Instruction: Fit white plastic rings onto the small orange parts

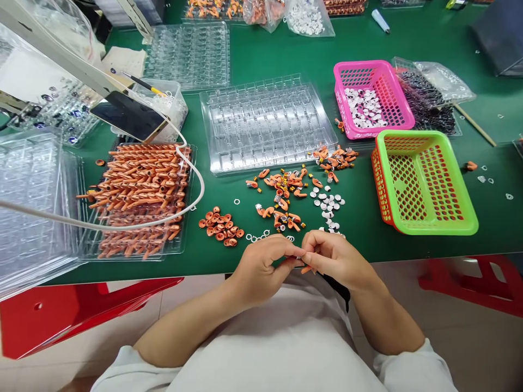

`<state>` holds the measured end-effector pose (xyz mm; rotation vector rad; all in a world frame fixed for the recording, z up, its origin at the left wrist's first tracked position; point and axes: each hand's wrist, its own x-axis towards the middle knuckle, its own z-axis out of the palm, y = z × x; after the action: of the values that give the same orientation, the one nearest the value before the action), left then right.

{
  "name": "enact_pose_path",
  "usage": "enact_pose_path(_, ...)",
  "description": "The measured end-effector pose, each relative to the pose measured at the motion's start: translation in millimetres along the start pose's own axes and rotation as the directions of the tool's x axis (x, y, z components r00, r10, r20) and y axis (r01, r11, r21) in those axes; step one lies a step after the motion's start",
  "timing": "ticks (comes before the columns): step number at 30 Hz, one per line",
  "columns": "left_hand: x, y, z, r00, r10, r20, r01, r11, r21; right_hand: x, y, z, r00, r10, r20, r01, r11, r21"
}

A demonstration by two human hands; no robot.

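- Orange and small, a piece (306,269) pokes out below the joined fingertips of the two hands, at the near edge of the green table (357,228), just in front of the person's body; most of it is hidden by the fingers.
- Left hand (259,267): thumb and forefinger pinch together at the piece, the other fingers curled; its exact grip is hidden.
- Right hand (337,260): thumb and forefinger close on the same spot, touching the left fingertips, the remaining fingers bent inward.
- Just beyond the hands lie loose orange parts (288,182) with yellow and dark bits, and to their right white discs (327,202).
- Beside the left hand, on its far side, are white rings (255,238); further left sits a heap of copper-coloured cups (220,226).
- Well left of the hands, slim orange pieces (141,179) fill a clear tray, crossed by a white cable (202,188).
- Ahead of the hands, past the loose parts, rests a clear moulded tray (265,120).
- Right of the hands and beyond them, a lime-green basket (412,179) stands near a pink basket (394,95) holding white pieces (363,109).
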<state>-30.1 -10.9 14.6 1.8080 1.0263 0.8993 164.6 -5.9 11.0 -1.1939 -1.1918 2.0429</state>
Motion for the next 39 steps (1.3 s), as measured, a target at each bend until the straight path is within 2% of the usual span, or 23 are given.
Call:
enact_pose_path(4,-2,-1,2.7,0.998,-0.047,-0.035,0.047,0.999,-0.013,3,4,0,1.0,-0.011,-0.008,0.011,1.0,0.02)
enact_pose_path(7,-1,1,2.6,0.991,-0.13,-0.027,0.128,0.988,-0.086,4,6,2,1.0,-0.024,-0.016,0.025,0.999,0.033)
enact_pose_path(11,2,3,0.6,0.946,-0.325,0.015,0.319,0.915,-0.246,4,5,7,0.989,-0.12,-0.085,0.123,0.992,0.031)
enact_pose_path(14,4,2,-0.4,0.917,-0.397,0.04,0.384,0.851,-0.358,3,4,10,0.978,-0.16,-0.133,0.168,0.984,0.051)
enact_pose_path(19,3,-2,0.6,0.911,-0.406,0.066,0.393,0.811,-0.433,1,5,14,0.959,-0.21,-0.191,0.216,0.976,0.013)
enact_pose_path(23,3,-1,1.3,0.915,-0.403,0.034,0.385,0.842,-0.379,-1,4,16,0.918,-0.304,-0.256,0.26,0.946,-0.193)
enact_pose_path(26,3,0,0.1,0.917,-0.397,0.029,0.383,0.861,-0.335,-2,1,15,0.891,-0.375,-0.257,0.272,0.893,-0.359)
enact_pose_path(29,4,2,-1.9,0.915,-0.399,0.054,0.393,0.855,-0.337,-3,0,14,0.873,-0.421,-0.246,0.28,0.846,-0.453)
enact_pose_path(39,-1,0,0.6,0.892,-0.441,0.097,0.428,0.755,-0.498,-5,2,12,0.892,-0.399,-0.211,0.286,0.861,-0.421)
